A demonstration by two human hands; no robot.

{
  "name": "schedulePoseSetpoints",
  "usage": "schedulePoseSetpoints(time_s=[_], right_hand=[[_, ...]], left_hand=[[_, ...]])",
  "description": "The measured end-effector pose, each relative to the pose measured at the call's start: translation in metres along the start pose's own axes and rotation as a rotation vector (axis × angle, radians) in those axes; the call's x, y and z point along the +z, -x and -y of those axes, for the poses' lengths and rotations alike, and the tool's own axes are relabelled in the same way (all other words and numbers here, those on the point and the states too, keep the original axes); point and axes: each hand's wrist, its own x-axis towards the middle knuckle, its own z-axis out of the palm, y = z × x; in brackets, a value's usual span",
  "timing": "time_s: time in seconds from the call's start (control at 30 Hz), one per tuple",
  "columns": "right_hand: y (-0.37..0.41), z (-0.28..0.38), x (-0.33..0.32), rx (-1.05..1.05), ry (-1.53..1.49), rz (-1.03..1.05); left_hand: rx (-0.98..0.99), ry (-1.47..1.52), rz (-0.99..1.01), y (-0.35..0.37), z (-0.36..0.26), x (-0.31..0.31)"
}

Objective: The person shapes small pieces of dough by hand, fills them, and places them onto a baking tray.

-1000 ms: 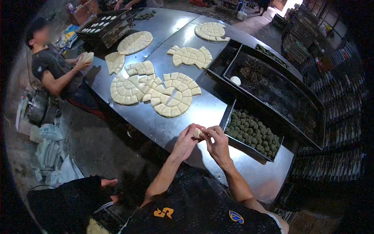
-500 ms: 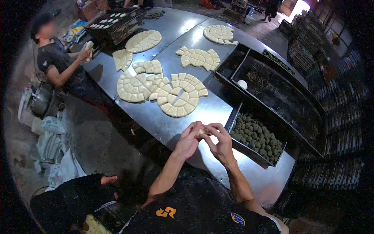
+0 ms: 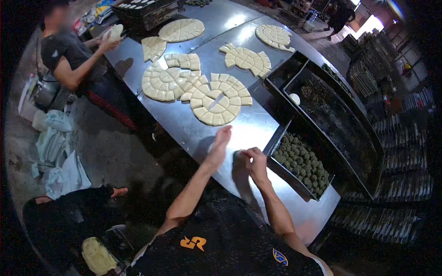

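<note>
— Round slab of pale dough cut into wedges (image 3: 216, 103): just ahead of the left hand (image 3: 219, 143), not touched.
— And the hand itself?
— Flat, fingers stretched out, holding nothing.
— Right hand (image 3: 254, 162)?
— Curled tight above the shiny steel table (image 3: 184, 126); cannot tell whether empty or gripping something.
— Done so far?
— Seemingly little: only a single white ball (image 3: 294, 98) in the long black tray (image 3: 340, 119), well beyond the right hand.
— Left?
— Plenty, by the look: slabs nearly whole, with few gaps, and dark green balls (image 3: 301, 161) crowding the shallow metal tray (image 3: 274, 146) just beside the right hand.
</note>
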Motion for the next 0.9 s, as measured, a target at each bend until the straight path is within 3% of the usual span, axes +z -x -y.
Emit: schedulePoseSetpoints(time_s=[0.07,0.13,0.23,0.3,0.33,0.37,0.4,0.43,0.53,0.6,0.67,0.73,0.8,0.87,0.9], right_hand=[[-0.001,-0.036,0.011,-0.01,0.053,0.083],[-0.024,0.005,-0.021,-0.183,0.272,-0.026],[-0.068,0.052,-0.06,-0.13,0.316,-0.157],[-0.085,0.068,-0.054,-0.013,0.323,-0.423],[-0.086,0.044,-0.02,0.023,0.479,-0.46],[-0.077,-0.015,0.039,0.116,0.483,-0.355],[-0.054,-0.039,0.08,0.044,0.689,0.028],[-0.059,-0.01,0.068,0.051,0.495,-0.142],[-0.064,-0.007,0.067,0.035,0.459,-0.022],[-0.063,-0.021,0.066,0.032,0.421,-0.048],[-0.062,-0.033,0.06,-0.033,0.375,0.027],[-0.053,-0.022,0.031,0.133,0.354,0.32],[-0.033,-0.049,0.024,0.01,0.392,0.45],[-0.022,-0.038,0.0,0.015,0.261,0.454],[-0.024,-0.013,-0.028,0.052,0.187,0.499]], left_hand=[[0.06,-0.061,-0.06,0.008,-0.035,-0.01],[0.018,-0.102,-0.061,0.021,-0.052,-0.032],[-0.033,-0.16,-0.104,0.034,-0.065,-0.056],[-0.026,-0.162,-0.188,0.045,-0.065,-0.062],[-0.021,-0.164,-0.19,0.048,-0.064,-0.063],[-0.039,-0.174,-0.202,0.048,-0.062,-0.062],[-0.058,-0.182,-0.216,0.048,-0.059,-0.061],[-0.062,-0.195,-0.225,0.045,-0.057,-0.058],[-0.034,-0.292,-0.212,0.025,-0.052,-0.038],[0.036,-0.431,-0.116,-0.007,-0.029,-0.045],[0.093,-0.741,-0.014,-0.034,-0.026,-0.037],[0.102,-0.844,-0.049,-0.065,-0.027,-0.04],[0.108,-0.944,-0.065,-0.094,-0.02,-0.051],[0.397,-1.534,-0.2,-0.134,0.0,-0.075],[0.434,-1.519,-0.18,-0.148,0.008,-0.083]])
